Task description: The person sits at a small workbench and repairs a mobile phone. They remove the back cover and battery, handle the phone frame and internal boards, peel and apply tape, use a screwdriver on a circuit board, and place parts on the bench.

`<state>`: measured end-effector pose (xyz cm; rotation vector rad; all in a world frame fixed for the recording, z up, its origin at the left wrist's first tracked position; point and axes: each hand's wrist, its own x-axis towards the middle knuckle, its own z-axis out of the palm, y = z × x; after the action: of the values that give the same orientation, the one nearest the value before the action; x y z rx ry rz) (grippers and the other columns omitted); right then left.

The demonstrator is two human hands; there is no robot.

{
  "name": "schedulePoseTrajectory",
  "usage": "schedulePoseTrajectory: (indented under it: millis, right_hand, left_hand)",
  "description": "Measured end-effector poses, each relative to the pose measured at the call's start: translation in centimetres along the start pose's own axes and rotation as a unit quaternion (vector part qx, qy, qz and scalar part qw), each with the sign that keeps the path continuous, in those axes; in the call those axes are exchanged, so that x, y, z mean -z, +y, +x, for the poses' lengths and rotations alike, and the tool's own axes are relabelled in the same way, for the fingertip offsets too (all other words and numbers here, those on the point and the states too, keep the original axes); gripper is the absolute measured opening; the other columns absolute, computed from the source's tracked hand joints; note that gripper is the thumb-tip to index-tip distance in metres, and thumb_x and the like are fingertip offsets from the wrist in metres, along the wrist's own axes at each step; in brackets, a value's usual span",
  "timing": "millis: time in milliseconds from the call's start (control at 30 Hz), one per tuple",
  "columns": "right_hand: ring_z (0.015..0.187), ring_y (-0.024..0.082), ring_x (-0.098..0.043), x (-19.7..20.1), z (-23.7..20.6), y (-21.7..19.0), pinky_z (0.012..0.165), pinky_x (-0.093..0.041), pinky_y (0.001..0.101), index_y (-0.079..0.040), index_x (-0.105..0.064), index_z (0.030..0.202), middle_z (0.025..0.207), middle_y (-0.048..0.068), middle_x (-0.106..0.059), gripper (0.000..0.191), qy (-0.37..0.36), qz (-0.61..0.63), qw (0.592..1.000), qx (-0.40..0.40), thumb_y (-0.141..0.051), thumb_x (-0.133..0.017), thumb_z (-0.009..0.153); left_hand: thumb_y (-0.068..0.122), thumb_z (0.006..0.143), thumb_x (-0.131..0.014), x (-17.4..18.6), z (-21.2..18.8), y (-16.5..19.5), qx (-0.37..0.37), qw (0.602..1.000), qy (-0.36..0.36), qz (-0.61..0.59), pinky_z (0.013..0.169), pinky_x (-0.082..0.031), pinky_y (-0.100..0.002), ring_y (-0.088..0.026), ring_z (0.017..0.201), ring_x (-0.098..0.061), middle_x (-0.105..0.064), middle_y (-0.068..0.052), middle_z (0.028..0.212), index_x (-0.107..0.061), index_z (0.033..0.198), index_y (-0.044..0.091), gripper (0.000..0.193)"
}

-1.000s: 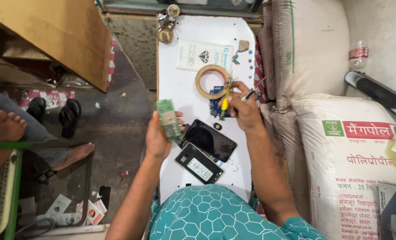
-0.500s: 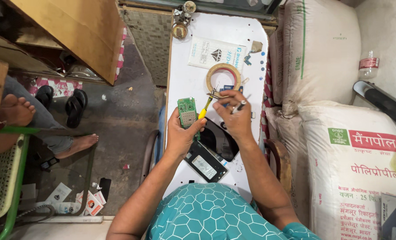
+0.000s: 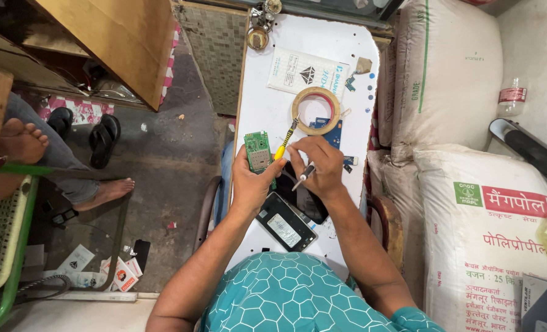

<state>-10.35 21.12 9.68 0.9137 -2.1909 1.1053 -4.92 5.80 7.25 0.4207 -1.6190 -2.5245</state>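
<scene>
Over the white worktop [image 3: 267,117], the left hand [image 3: 251,184] has its fingers closed around the lower part of a small green circuit board [image 3: 258,150], holding it upright off the surface with its face toward the camera. Just right of those fingers, the right hand [image 3: 316,169] grips two tools at once: a yellow-handled screwdriver [image 3: 284,142] pinched near the fingertips, its dark tip pointing up and away toward a roll of tan tape [image 3: 316,110], and a second slim tool with a dark and silver handle [image 3: 304,175] tucked across the palm side, angled down to the left. The yellow handle lies just beside the board's right edge; whether it touches the board I cannot tell. Below both hands a dark phone body [image 3: 284,221] lies flat on the worktop. Beyond the tape, farther from the fingers, sits a white printed packet [image 3: 307,72].
</scene>
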Motion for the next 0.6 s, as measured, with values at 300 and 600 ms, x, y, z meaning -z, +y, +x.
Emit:
schedulePoseTrajectory:
  millis: [300, 600]
  right_hand:
    - [0.079, 0.014, -0.072, -3.2, 11.5, 8.6, 0.072, -0.055, 0.0273, -0.002, -0.073, 0.094, 0.087, 0.007, -0.075, 0.008, 0.031, 0.033, 0.988, -0.148, -0.009, -0.078, 0.094]
    - [0.075, 0.009, -0.074, -8.5, 20.9, 10.7, 0.068, -0.059, 0.026, -0.01, -0.074, 0.103, 0.084, 0.003, -0.077, 0.03, -0.025, 0.15, 0.944, -0.293, -0.014, -0.085, 0.076]
  left_hand:
    - [0.001, 0.087, -0.078, 2.0, 0.1, -0.4, 0.007, 0.999, 0.017, -0.042, 0.062, -0.057, -0.024, -0.01, 0.071, -0.066, -0.069, -0.004, 0.088, -0.059, 0.11, 0.003, 0.029]
    - [0.002, 0.092, -0.073, 3.4, -0.8, 0.1, 0.012, 0.999, 0.041, -0.011, 0.062, -0.056, -0.024, -0.009, 0.071, -0.066, -0.068, -0.002, 0.086, -0.062, 0.107, 0.002, 0.019]
